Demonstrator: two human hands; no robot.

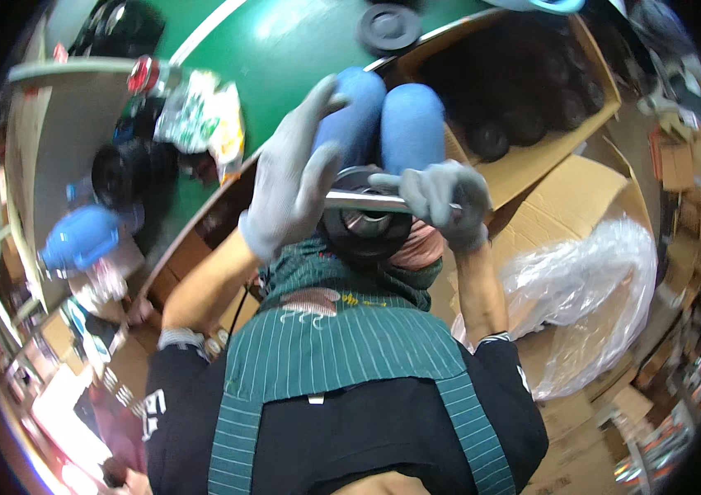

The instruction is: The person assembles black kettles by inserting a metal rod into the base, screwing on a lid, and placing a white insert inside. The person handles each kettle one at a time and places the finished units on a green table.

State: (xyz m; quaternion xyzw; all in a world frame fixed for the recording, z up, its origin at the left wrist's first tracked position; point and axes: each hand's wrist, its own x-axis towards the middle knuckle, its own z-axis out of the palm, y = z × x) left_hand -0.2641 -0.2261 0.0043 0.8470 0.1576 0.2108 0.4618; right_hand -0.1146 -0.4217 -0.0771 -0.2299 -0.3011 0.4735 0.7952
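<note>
My right hand [441, 198], in a grey knit glove, is closed round one end of a shiny metal rod [359, 200]. The rod lies level above my lap. My left hand [293, 169], gloved alike, has its fingers stretched out and apart; its palm is at the rod's left end, and whether it presses there I cannot tell. Behind the rod, a black round disc [359, 239] with a ring-like middle rests on my lap, partly covered by rod and hands.
At the upper right stands a cardboard box [532, 169] with several black round pieces. Another black disc [389, 30] lies on the green floor. Clear plastic sheeting [590, 305] covers cardboard on the right. On the left are a plastic bag [202, 115] and a blue cap [82, 239].
</note>
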